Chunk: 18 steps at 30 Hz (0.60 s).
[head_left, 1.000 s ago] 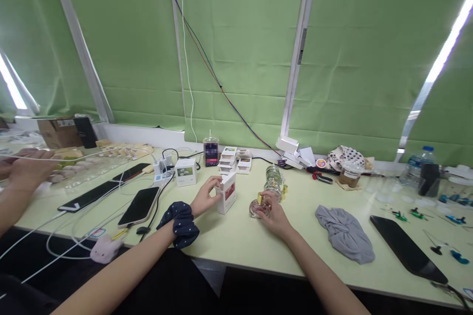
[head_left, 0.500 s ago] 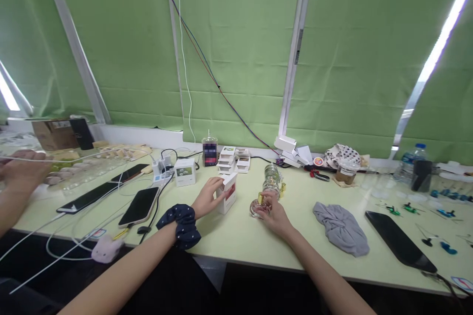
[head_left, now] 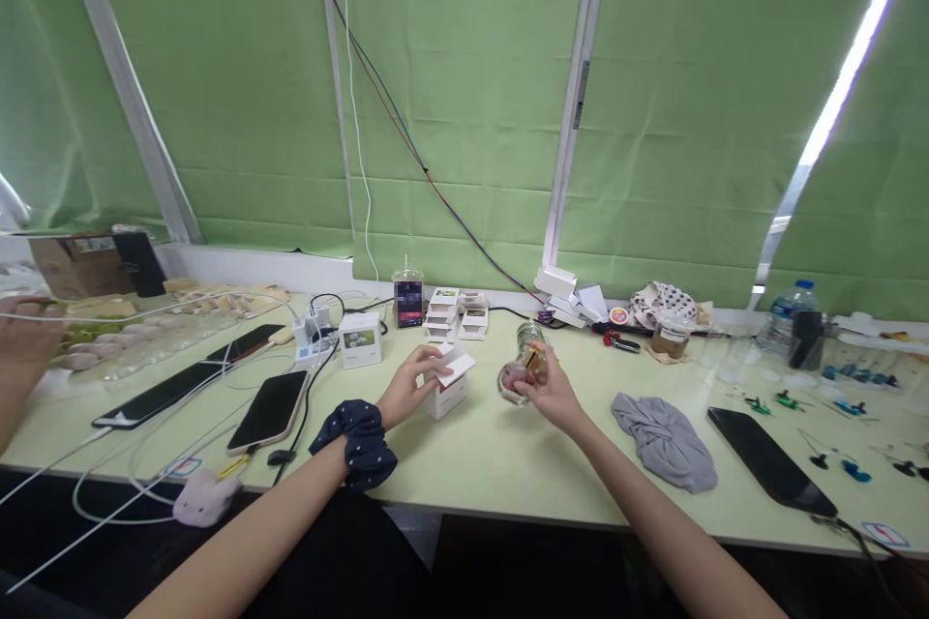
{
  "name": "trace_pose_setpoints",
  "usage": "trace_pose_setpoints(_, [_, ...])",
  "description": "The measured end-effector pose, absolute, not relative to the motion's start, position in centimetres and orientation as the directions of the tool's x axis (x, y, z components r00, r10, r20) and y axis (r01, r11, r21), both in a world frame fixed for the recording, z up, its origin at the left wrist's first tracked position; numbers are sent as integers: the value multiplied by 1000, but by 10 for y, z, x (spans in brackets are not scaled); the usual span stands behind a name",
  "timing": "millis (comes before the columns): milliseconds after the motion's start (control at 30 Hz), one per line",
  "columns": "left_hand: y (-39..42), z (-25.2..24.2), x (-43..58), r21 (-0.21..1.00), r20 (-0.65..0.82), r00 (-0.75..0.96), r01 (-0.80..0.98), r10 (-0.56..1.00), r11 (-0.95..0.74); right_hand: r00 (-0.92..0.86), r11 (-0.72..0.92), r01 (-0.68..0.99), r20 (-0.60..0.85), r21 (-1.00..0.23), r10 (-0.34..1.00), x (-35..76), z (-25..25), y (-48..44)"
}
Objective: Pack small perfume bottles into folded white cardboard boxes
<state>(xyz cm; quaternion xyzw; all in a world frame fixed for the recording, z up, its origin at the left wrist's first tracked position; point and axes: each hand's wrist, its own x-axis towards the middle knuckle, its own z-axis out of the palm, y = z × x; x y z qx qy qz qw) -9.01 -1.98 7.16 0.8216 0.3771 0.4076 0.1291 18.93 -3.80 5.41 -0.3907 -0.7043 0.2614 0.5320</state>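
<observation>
Item: small glass bottle (head_left: 511,379), pinkish, gold at its neck. My right hand (head_left: 550,389) has its fingers closed round it and holds it tilted, just right of the white carton (head_left: 448,394). The carton stands on the pale green table (head_left: 494,464) with its top flap raised, and my left hand (head_left: 407,390) pinches that flap; a navy scrunchie (head_left: 355,440) sits on that wrist. Nearby are a grey cloth (head_left: 664,427) to the right and a phone (head_left: 270,409) to the left.
</observation>
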Motion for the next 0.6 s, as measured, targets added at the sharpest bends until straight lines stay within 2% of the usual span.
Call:
trace_pose_setpoints(67, [-17,69,-91,569,571,351,482,742,-666,-98,555,163,546,-816,832,181,79,-32])
trace_pose_setpoints(167, [-15,67,-92,641,549,339,417,764,-645,-115,613,58,605,-788,788,162,114,-24])
trace_pose_setpoints(267, [-16,67,-93,652,549,369,373,750,-660,-249,656,7,634,-755,732,137,137,-16])
trace_pose_setpoints(433, [-17,68,-96,654,550,370,367,749,-662,-449,720,46,629,-693,634,104,136,1])
trace_pose_setpoints(600, [-18,67,-98,696,533,363,325,764,-640,-520,697,131,550,-705,653,98,120,11])
